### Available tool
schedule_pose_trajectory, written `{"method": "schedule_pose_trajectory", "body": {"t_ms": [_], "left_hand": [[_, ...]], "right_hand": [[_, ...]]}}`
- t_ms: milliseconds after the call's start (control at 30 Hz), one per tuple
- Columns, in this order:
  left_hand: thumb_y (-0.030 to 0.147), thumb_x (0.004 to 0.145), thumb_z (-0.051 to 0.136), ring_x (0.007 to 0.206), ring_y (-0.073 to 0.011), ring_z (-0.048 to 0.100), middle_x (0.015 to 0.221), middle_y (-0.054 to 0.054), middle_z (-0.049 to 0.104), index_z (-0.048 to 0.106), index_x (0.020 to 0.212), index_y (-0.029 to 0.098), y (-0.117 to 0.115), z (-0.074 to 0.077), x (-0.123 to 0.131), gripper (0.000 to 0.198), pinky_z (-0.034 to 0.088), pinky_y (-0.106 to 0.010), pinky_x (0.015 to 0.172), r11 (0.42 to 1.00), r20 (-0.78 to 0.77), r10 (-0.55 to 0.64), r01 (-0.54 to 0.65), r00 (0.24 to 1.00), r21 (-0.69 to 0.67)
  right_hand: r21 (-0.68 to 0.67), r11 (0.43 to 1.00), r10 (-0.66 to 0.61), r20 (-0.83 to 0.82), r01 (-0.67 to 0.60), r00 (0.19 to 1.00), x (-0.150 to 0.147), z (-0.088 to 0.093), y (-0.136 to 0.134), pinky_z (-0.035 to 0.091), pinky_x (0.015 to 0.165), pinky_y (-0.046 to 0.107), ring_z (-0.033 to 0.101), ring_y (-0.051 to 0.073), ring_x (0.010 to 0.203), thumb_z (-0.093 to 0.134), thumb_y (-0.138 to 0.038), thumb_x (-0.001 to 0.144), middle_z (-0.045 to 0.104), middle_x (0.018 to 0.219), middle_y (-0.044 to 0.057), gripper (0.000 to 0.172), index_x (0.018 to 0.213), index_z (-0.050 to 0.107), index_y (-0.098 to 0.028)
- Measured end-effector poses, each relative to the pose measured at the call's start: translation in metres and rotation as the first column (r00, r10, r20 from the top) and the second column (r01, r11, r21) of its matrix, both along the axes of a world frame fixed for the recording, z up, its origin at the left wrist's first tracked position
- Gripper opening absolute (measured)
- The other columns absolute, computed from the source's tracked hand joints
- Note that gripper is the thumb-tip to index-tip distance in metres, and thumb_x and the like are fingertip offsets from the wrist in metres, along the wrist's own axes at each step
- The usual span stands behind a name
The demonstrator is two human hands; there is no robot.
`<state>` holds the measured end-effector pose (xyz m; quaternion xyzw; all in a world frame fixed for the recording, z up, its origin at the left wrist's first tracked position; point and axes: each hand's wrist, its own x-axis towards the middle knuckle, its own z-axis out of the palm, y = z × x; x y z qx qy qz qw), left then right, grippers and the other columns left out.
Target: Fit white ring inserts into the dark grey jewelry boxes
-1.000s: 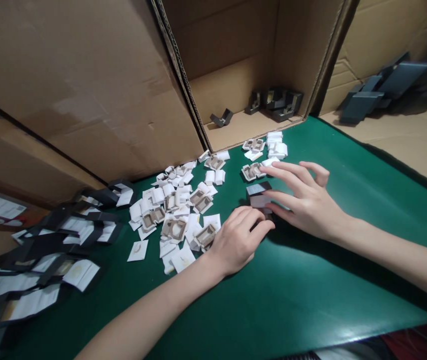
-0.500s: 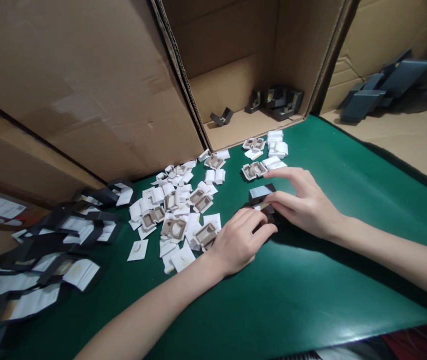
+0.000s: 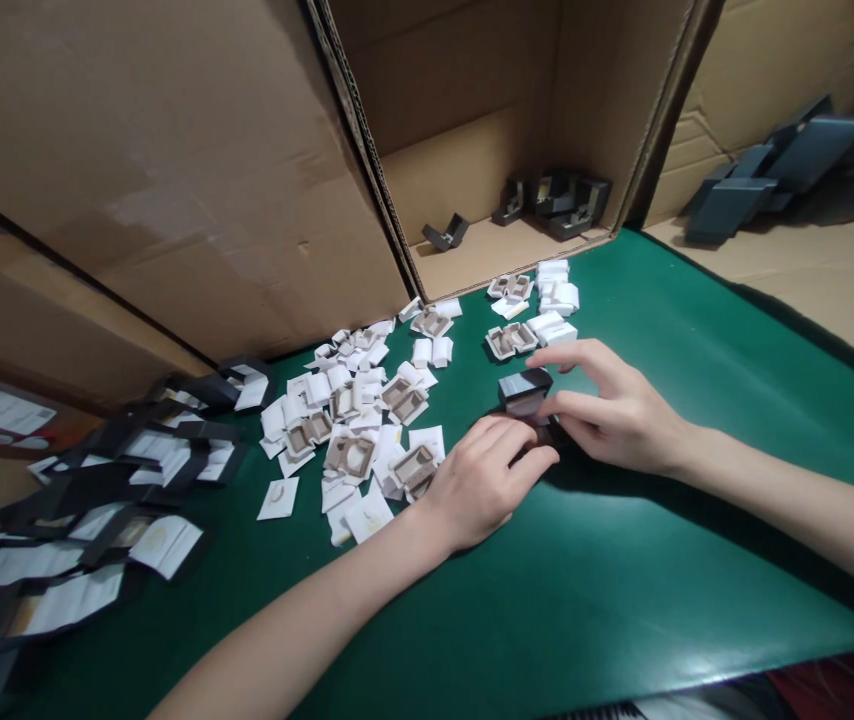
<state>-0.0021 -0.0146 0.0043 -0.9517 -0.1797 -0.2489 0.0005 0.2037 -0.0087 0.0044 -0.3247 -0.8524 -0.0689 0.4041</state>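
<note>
A small black box (image 3: 523, 388) with a pale greyish front stands near the middle of the green table. My left hand (image 3: 491, 475) is closed around its lower left side, and the fingers partly hide the lower part of the box. On the right, my right hand (image 3: 618, 410) has its fingers apart. One fingertip is by the box's upper back corner and another is against its right side. Just beyond the box lie an unfolded white insert (image 3: 511, 341) with grey hollows and folded white inserts (image 3: 551, 328).
White inserts and cards (image 3: 352, 455) lie spread left of my hands. Open black boxes (image 3: 97, 540) crowd the far left. A cardboard carton (image 3: 472, 130) at the back holds several black boxes (image 3: 566, 205). More dark boxes (image 3: 809, 165) lie on cardboard at right.
A white piece that showed at my right fingertips is out of sight, and more of the box's pale front shows. My right fingers have shifted slightly; the left hand stays nearly still.
</note>
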Motion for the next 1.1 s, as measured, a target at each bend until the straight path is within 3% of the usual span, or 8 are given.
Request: {"method": "schedule_pose_trajectory", "body": {"t_ms": [200,333,567,767,900,1100], "left_hand": [[0.012,0.094,0.040,0.098,-0.0183,0.056,0.096,-0.006,0.065,0.060,0.100,0.014,0.000,0.000,-0.002,0.021,0.044,-0.031,0.079,1.000,-0.029,-0.003,0.003,1.000,0.024],[0.012,0.095,0.040,0.090,-0.0174,0.056,0.093,-0.005,0.066,0.061,0.097,0.015,-0.001,0.001,-0.003,0.021,0.040,-0.030,0.069,0.997,-0.038,0.030,-0.028,0.999,0.067],[0.014,0.096,0.040,0.091,-0.0174,0.055,0.091,-0.005,0.066,0.062,0.092,0.014,-0.001,0.000,-0.002,0.022,0.042,-0.030,0.072,0.997,-0.022,-0.006,0.008,1.000,0.077],[0.013,0.095,0.045,0.091,-0.0175,0.056,0.091,-0.005,0.068,0.063,0.089,0.013,-0.002,0.002,-0.001,0.019,0.046,-0.030,0.075,0.992,-0.029,-0.022,0.025,0.999,0.124],[0.013,0.094,0.045,0.092,-0.0183,0.056,0.091,-0.006,0.068,0.064,0.087,0.013,-0.002,0.002,0.000,0.020,0.048,-0.030,0.076,0.992,-0.036,-0.031,0.035,0.999,0.122],[0.012,0.094,0.045,0.092,-0.0183,0.055,0.092,-0.006,0.067,0.063,0.084,0.013,-0.002,0.001,0.000,0.021,0.050,-0.030,0.077,0.994,-0.041,-0.036,0.040,0.999,0.098]], "right_hand": [[-0.111,0.994,0.011,0.082,-0.002,0.997,0.001,0.003,-0.003,0.042,0.094,0.050,0.045,0.033,0.125,0.058,-0.010,0.074,0.049,0.133,0.015,0.014,0.079,0.069,-0.017],[-0.167,0.983,-0.056,0.107,0.074,0.993,-0.002,0.005,-0.006,0.040,0.094,0.048,0.045,0.031,0.126,0.060,-0.015,0.078,0.053,0.133,0.011,0.013,0.079,0.072,-0.019],[-0.208,0.959,-0.154,0.187,0.192,0.970,-0.006,0.009,-0.011,0.037,0.095,0.046,0.046,0.030,0.126,0.063,-0.026,0.083,0.055,0.134,0.009,0.013,0.076,0.074,-0.022],[-0.237,0.941,-0.192,0.218,0.243,0.957,-0.007,0.005,-0.012,0.039,0.086,0.040,0.053,0.027,0.115,0.064,-0.021,0.082,0.065,0.111,0.010,0.011,0.077,0.074,-0.022],[-0.249,0.931,-0.207,0.244,0.268,0.947,-0.008,0.004,-0.012,0.038,0.074,0.036,0.058,0.024,0.095,0.064,-0.020,0.082,0.065,0.096,0.010,0.011,0.074,0.072,-0.019],[-0.256,0.924,-0.213,0.272,0.284,0.938,-0.010,0.003,-0.013,0.034,0.064,0.031,0.052,0.019,0.077,0.057,-0.018,0.086,0.061,0.086,0.009,0.017,0.074,0.069,-0.017]]}}
